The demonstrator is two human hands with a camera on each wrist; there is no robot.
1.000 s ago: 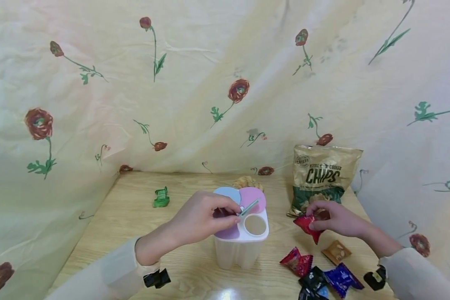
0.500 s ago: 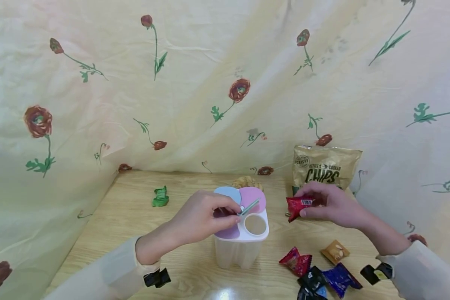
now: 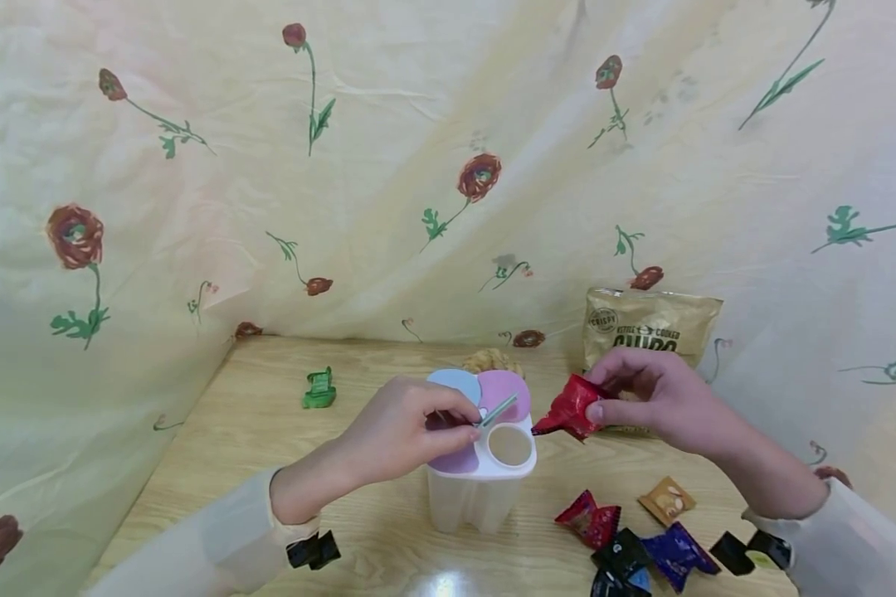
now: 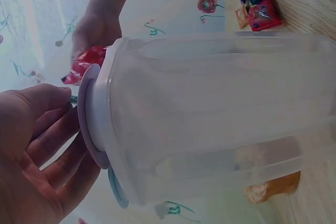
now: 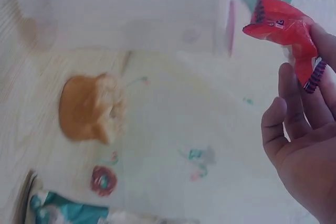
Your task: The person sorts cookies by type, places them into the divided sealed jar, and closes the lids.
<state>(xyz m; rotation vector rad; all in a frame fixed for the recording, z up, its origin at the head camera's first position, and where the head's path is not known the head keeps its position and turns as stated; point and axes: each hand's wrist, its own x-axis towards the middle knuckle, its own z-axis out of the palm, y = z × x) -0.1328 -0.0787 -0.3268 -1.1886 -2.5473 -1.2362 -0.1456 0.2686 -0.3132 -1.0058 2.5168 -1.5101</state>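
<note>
A clear plastic canister (image 3: pixel 469 504) stands upright on the table, its white top fitted with round blue (image 3: pixel 455 383), pink (image 3: pixel 504 393) and purple lids. My left hand (image 3: pixel 399 427) pinches a raised pale green lid (image 3: pixel 500 410) between thumb and fingers, tilted up over the top. In front of it lies the uncovered round opening (image 3: pixel 509 446). My right hand (image 3: pixel 657 402) pinches a red wrapped candy (image 3: pixel 570 410), held in the air just right of that opening. In the right wrist view, the candy's crimped wrapper end (image 5: pixel 258 10) points toward the green lid.
Several wrapped candies lie at front right: red (image 3: pixel 588 519), black (image 3: pixel 621 554), blue (image 3: pixel 678 555) and orange (image 3: pixel 667 500). A green one (image 3: pixel 318 388) lies at left. The chips bag (image 3: pixel 642 313) stands behind my right hand. An orange-brown lumpy object (image 5: pixel 84 107) sits behind the canister.
My right hand has moved up and to the left with the red candy, from beside the chips bag to the canister's edge. My left hand stays on the raised lid.
</note>
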